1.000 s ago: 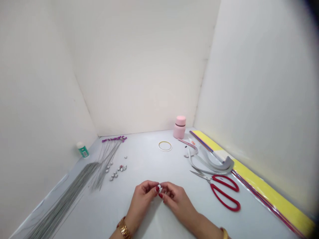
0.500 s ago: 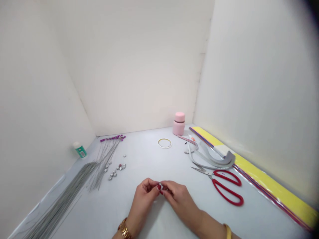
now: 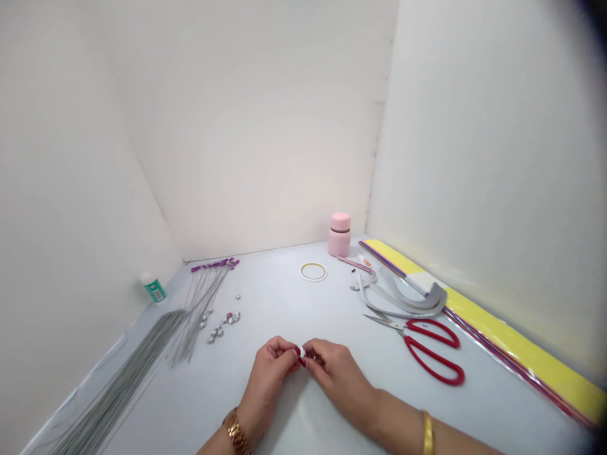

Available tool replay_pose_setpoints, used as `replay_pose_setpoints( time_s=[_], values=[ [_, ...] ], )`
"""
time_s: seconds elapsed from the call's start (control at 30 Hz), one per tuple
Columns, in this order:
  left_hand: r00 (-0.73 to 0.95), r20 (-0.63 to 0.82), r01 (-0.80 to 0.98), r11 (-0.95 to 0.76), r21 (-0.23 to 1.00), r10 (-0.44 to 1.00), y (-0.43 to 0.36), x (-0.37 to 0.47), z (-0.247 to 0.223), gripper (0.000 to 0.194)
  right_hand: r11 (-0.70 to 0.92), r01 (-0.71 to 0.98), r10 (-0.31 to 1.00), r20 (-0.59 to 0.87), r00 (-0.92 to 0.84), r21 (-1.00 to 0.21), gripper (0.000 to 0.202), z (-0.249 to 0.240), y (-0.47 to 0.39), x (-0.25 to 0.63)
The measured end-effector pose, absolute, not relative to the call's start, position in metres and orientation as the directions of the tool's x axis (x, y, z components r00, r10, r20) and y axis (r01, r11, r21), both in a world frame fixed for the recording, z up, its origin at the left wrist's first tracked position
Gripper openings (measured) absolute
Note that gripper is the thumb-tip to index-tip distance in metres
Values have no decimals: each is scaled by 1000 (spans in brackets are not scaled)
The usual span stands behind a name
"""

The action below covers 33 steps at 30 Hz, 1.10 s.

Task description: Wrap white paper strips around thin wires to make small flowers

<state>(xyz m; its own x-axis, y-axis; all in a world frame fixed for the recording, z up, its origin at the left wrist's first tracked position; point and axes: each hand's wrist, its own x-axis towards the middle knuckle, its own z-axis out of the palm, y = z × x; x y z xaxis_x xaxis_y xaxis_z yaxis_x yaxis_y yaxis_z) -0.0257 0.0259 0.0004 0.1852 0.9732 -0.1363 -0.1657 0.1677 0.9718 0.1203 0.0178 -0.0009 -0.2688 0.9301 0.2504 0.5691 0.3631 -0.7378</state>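
Low in the middle of the head view, my left hand (image 3: 269,374) and my right hand (image 3: 339,374) meet fingertip to fingertip above the table. Both are closed in a pinch on one small silver piece (image 3: 302,352); the fingers cover much of it, so its exact shape is hard to make out. Several small shiny silver pieces (image 3: 217,332) of about that size lie to the left of my hands, with a reddish spot among them. Grey and silver strips (image 3: 403,306) lie in curves on the right.
Red-handled scissors (image 3: 417,344) lie with parted blades on the right, before long coloured strips (image 3: 493,322). A pink jar (image 3: 339,235) and a ring-shaped roll (image 3: 313,272) are at the back. Thin wires (image 3: 128,373), purple-tipped stems (image 3: 215,265) and a green-labelled bottle (image 3: 154,288) are left.
Both hands have shifted slightly, the fingers turning a little around the silver piece, which shows more now. The things on the table have stayed in place.
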Motion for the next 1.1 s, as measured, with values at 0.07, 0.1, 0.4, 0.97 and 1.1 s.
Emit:
replay_pose_setpoints(
  time_s=[0.07, 0.1, 0.4, 0.97, 1.1],
  values=[
    [187, -144, -143, 172, 975, 972, 24, -28, 2, 6, 376, 567, 923, 238, -304, -733, 12, 0, 19, 120],
    [193, -149, -122, 175, 977, 970, 23, -30, 3, 7, 378, 555, 920, 233, -315, -741, 13, 0, 19, 120],
    [216, -15, 157, -20, 987, 976, 26, -41, -1, 10, 251, 395, 948, 142, -284, -884, 20, -5, 21, 125],
    [236, 86, 122, -117, 986, 968, 21, -40, -5, 12, -207, -56, 902, -168, -397, -977, 35, -1, 18, 121],
    [249, 232, 238, -291, 927, 940, 18, -41, -1, 14, -217, -101, 891, -155, -426, -971, 33, -2, 18, 119]
  ],
)
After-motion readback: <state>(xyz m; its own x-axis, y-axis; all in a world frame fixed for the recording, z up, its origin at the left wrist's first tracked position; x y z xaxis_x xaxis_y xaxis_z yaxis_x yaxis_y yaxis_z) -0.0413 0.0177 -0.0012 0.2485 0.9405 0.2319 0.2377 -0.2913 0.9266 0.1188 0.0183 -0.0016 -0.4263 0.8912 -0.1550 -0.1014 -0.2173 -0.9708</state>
